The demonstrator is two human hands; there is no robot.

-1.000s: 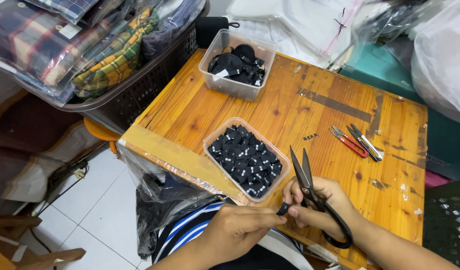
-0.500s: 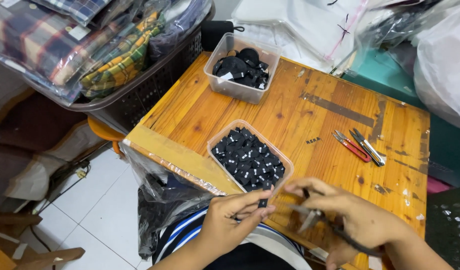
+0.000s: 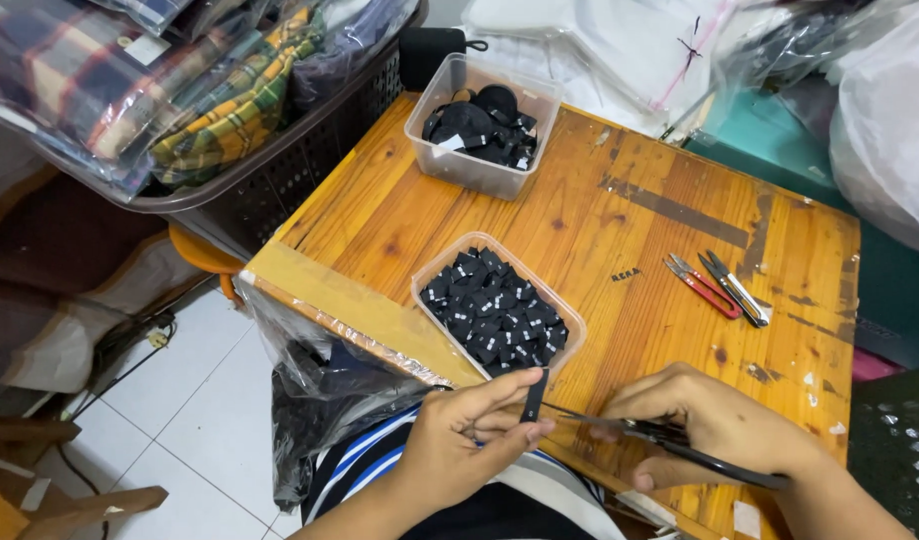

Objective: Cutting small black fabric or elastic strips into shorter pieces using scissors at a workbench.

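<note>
My left hand (image 3: 467, 442) pinches a small black label (image 3: 534, 396) upright between thumb and fingers, at the near edge of the wooden table (image 3: 580, 230). My right hand (image 3: 715, 425) grips black-handled scissors (image 3: 670, 445) lying almost flat, their blades pointing left to the base of the label. Just beyond my hands stands a clear plastic tub (image 3: 435, 280) filled with several small black labels (image 3: 500, 310).
A second clear tub (image 3: 477, 172) with black pieces stands at the table's far left. Red and grey thread snips (image 3: 717, 287) lie at the right. A dark basket of bagged plaid cloth (image 3: 180, 100) stands left of the table; plastic bags (image 3: 880, 110) lie behind it.
The scissors have swung from pointing up and away to lying flat with blades pointing left. My left hand has raised a black label to the blades.
</note>
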